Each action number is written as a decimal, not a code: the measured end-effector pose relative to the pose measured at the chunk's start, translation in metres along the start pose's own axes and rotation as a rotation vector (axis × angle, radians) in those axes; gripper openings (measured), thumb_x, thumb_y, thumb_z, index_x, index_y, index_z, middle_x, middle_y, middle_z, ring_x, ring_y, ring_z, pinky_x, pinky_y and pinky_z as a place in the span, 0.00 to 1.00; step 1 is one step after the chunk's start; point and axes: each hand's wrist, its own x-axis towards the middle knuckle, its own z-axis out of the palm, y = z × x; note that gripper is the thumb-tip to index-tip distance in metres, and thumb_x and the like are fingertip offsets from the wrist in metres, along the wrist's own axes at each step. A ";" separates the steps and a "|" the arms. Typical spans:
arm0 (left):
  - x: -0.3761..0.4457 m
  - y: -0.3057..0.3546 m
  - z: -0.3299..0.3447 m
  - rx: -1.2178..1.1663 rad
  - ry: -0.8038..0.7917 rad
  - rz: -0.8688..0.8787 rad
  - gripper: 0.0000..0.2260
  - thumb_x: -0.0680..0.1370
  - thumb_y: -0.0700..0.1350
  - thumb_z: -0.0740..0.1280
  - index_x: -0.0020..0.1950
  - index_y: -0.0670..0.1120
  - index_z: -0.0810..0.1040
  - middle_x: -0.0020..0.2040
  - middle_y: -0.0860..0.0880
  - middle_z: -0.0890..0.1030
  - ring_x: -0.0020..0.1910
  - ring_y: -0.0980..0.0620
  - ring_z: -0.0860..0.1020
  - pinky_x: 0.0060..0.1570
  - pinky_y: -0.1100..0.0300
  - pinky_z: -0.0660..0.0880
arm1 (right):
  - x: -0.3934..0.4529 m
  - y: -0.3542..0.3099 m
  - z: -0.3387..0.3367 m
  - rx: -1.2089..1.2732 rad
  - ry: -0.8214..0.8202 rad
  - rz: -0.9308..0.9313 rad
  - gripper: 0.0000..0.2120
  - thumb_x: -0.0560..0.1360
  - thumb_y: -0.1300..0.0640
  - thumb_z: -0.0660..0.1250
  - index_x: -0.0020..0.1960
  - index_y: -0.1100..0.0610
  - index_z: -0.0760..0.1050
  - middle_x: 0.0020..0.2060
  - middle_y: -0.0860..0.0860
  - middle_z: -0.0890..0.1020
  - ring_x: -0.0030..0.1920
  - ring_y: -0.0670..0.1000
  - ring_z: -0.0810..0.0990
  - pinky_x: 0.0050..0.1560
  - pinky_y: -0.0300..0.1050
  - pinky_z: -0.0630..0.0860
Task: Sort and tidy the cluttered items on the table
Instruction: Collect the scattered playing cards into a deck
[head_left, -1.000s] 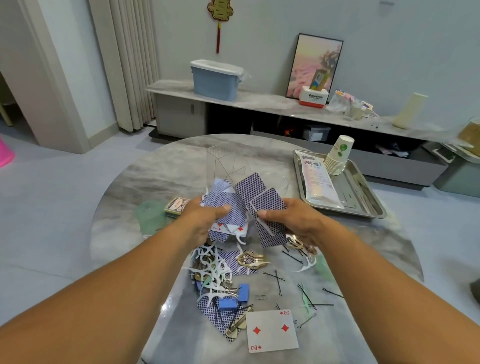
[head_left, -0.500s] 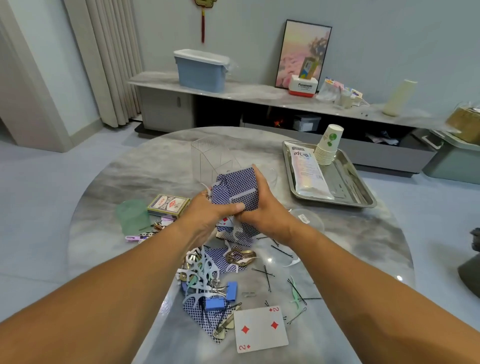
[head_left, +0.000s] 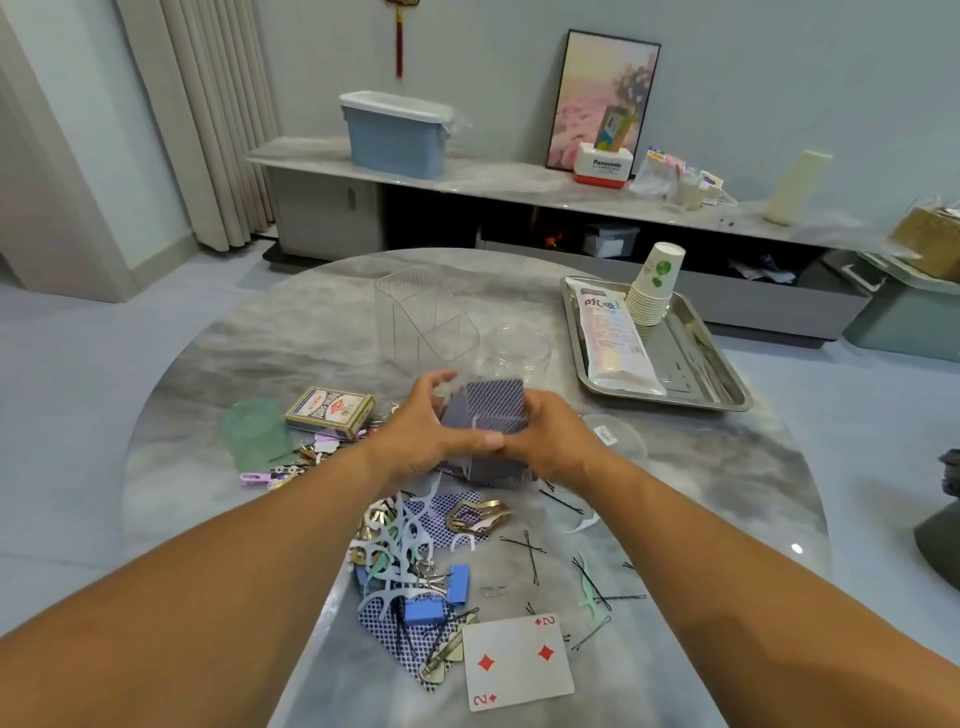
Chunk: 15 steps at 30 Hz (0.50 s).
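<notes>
A stack of blue-backed playing cards (head_left: 493, 410) is held upright between both hands above the round marble table (head_left: 291, 338). My left hand (head_left: 421, 436) grips its left side with the thumb across the front. My right hand (head_left: 550, 441) grips the right side. A card box (head_left: 330, 410) lies to the left. Closer to me lies a heap of white floss picks (head_left: 400, 551), blue binder clips (head_left: 426, 610), gold hair clips (head_left: 475, 514) and more blue-backed cards. A face-up two of diamonds (head_left: 517, 662) lies nearest me. Black bobby pins (head_left: 587, 577) are scattered on the right.
A clear divided organizer (head_left: 421, 317) and a clear round dish (head_left: 519, 345) stand behind the hands. A steel tray (head_left: 696, 374) at the right carries paper cups (head_left: 654, 283) and a packet. A green cup (head_left: 254, 434) lies at the left. A clear lid (head_left: 618, 439) lies right of the hands.
The fanned cards in both hands have been squeezed together into one compact stack, with the hands closing in toward each other. The view has shifted slightly.
</notes>
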 end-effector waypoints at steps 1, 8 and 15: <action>0.000 0.003 -0.005 0.022 0.010 0.005 0.49 0.63 0.46 0.83 0.77 0.54 0.59 0.66 0.45 0.73 0.62 0.47 0.78 0.53 0.57 0.80 | 0.001 -0.004 -0.007 0.026 0.048 0.011 0.22 0.69 0.63 0.79 0.62 0.55 0.81 0.51 0.51 0.87 0.51 0.52 0.86 0.53 0.54 0.84; 0.007 -0.005 -0.014 0.860 -0.056 -0.011 0.36 0.70 0.53 0.80 0.75 0.57 0.70 0.70 0.49 0.74 0.69 0.48 0.72 0.64 0.54 0.73 | -0.005 -0.015 -0.067 0.311 0.304 0.096 0.16 0.70 0.67 0.77 0.55 0.61 0.77 0.49 0.56 0.86 0.46 0.55 0.87 0.47 0.49 0.85; 0.024 0.000 0.015 1.242 -0.004 -0.032 0.29 0.69 0.61 0.78 0.67 0.54 0.76 0.68 0.48 0.72 0.69 0.44 0.68 0.69 0.47 0.65 | -0.007 -0.001 -0.073 0.311 0.268 0.161 0.18 0.68 0.65 0.79 0.56 0.62 0.78 0.50 0.56 0.86 0.48 0.56 0.87 0.48 0.52 0.85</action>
